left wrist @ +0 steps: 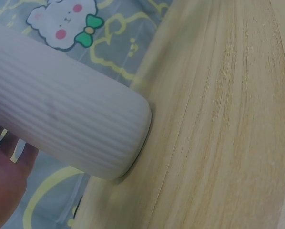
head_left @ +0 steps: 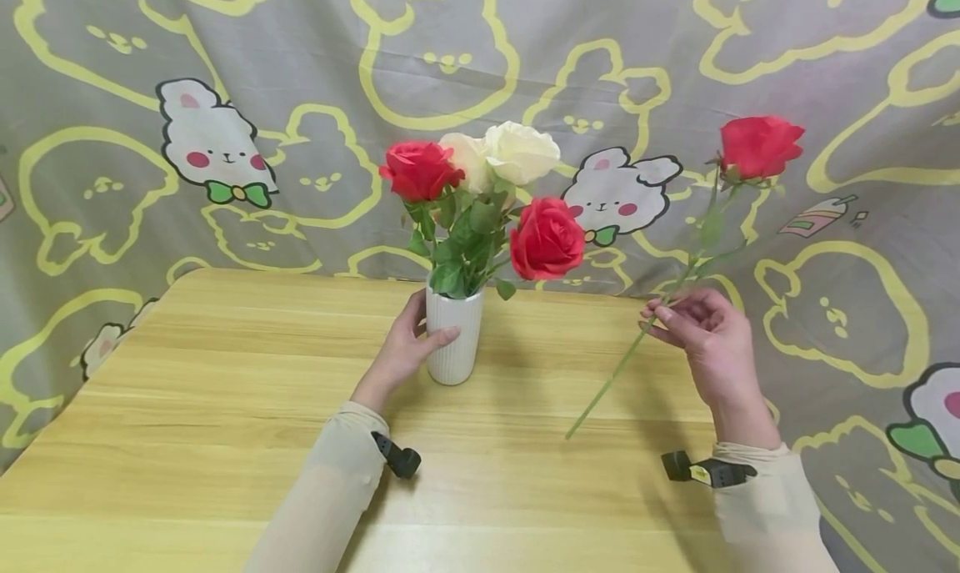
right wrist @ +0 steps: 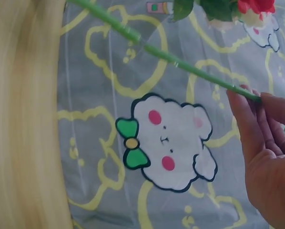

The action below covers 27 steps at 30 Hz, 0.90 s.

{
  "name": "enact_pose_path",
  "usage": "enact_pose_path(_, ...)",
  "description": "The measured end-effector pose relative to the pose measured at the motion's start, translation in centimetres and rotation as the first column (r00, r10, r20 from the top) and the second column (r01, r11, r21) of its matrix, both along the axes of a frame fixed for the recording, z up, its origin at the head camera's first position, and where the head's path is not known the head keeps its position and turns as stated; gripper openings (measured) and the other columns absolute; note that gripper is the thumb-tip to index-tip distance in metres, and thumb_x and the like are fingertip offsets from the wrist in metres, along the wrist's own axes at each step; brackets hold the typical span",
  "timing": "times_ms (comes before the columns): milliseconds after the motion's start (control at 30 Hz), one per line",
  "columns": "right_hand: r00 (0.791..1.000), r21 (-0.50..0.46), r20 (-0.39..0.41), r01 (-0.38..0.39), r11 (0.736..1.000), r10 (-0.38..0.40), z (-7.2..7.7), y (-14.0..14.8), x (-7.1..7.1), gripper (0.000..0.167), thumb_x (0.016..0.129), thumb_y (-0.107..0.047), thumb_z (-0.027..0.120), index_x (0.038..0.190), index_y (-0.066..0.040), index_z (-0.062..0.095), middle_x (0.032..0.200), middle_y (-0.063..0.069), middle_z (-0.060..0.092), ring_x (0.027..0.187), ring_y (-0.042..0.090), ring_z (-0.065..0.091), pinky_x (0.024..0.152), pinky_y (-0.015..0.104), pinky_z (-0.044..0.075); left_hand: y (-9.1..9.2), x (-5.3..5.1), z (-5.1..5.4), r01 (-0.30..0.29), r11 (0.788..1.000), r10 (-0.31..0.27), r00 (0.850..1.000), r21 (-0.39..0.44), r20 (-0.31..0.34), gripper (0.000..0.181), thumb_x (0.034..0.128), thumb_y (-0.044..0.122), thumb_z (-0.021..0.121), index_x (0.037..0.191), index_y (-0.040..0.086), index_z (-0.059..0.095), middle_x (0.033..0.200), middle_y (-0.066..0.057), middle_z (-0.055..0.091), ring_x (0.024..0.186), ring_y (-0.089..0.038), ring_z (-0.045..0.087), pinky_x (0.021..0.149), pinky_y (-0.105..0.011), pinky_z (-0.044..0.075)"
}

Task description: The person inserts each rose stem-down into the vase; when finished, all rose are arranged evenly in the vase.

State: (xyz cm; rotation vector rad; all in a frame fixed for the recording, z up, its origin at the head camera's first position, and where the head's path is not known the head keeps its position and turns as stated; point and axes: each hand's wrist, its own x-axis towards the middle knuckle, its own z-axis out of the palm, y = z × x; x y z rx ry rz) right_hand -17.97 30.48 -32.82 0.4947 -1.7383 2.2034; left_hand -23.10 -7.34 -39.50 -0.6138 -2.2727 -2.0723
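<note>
A white ribbed vase (head_left: 454, 339) stands upright on the table, with red roses (head_left: 547, 238) and cream roses (head_left: 522, 152) in it. My left hand (head_left: 405, 344) grips the vase from its left side, thumb across the front; the left wrist view shows the base of the vase (left wrist: 85, 109) against the tabletop. Off to the right, my right hand (head_left: 712, 335) pinches the green stem (right wrist: 180, 64) of a single red rose (head_left: 761, 146) between thumb and fingers. This rose tilts up and to the right, its stem end above the table and apart from the vase.
The wooden table (head_left: 187, 406) runs back to a grey curtain (head_left: 315, 56) printed with yellow outlines and white cartoon animals. The curtain hangs close behind the vase and along the right side. A small black camera (head_left: 397, 456) is strapped to each wrist.
</note>
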Motion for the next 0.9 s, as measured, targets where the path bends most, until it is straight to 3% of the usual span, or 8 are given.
enact_pose_path(100, 1.0, -0.014, -0.003, 0.012, 1.0, -0.012, 0.4, -0.2, 0.3, 0.014, 0.089, 0.02, 0.057, 0.096, 0.008, 0.055, 0.094, 0.015, 0.069, 0.087, 0.024, 0.071, 0.077, 0.038, 0.058, 0.0, -0.5, -0.8, 0.001, 1.0, -0.001, 1.0, 0.006, 0.001, 0.073, 0.0903, 0.002, 0.067, 0.15, -0.004, 0.026, 0.149, -0.026, 0.034, 0.137, -0.037, 0.034, 0.112, -0.051, 0.031)
enact_pose_path(300, 0.989, 0.052, 0.003, 0.144, 0.988, -0.145, 1.4, -1.3, 0.9, 0.014, 0.087, 0.019, 0.061, 0.095, 0.008, 0.057, 0.091, 0.014, 0.069, 0.084, 0.022, 0.07, 0.076, 0.034, 0.059, 0.0, -1.9, -3.0, -0.005, 1.0, 0.005, 1.0, 0.014, -0.005, 0.076, 0.0905, 0.006, 0.069, 0.152, 0.003, 0.025, 0.15, -0.021, 0.034, 0.137, -0.034, 0.034, 0.113, -0.05, 0.03)
enact_pose_path(533, 0.979, 0.086, -0.033, 0.205, 0.975, -0.203, 2.6, -2.9, 2.0, 0.014, 0.085, 0.017, 0.065, 0.093, 0.012, 0.054, 0.088, 0.016, 0.069, 0.08, 0.023, 0.071, 0.073, 0.034, 0.059, 0.0, -1.9, -3.3, -0.008, 1.0, 0.009, 1.0, 0.014, -0.027, 0.075, 0.091, 0.011, 0.07, 0.152, 0.005, 0.026, 0.15, -0.018, 0.036, 0.137, -0.031, 0.035, 0.113, -0.05, 0.03)
enact_pose_path(900, 0.974, -0.012, -0.119, 0.191, 0.982, -0.191, 4.4, -5.5, 2.5, 0.016, 0.082, 0.021, 0.066, 0.094, 0.013, 0.057, 0.088, 0.02, 0.068, 0.08, 0.026, 0.07, 0.072, 0.036, 0.06, -0.1, -1.8, -3.0, -0.015, 1.0, 0.015, 1.0, 0.009, -0.021, 0.076, 0.0912, 0.011, 0.07, 0.153, 0.006, 0.026, 0.151, -0.018, 0.034, 0.137, -0.031, 0.034, 0.112, -0.049, 0.031)
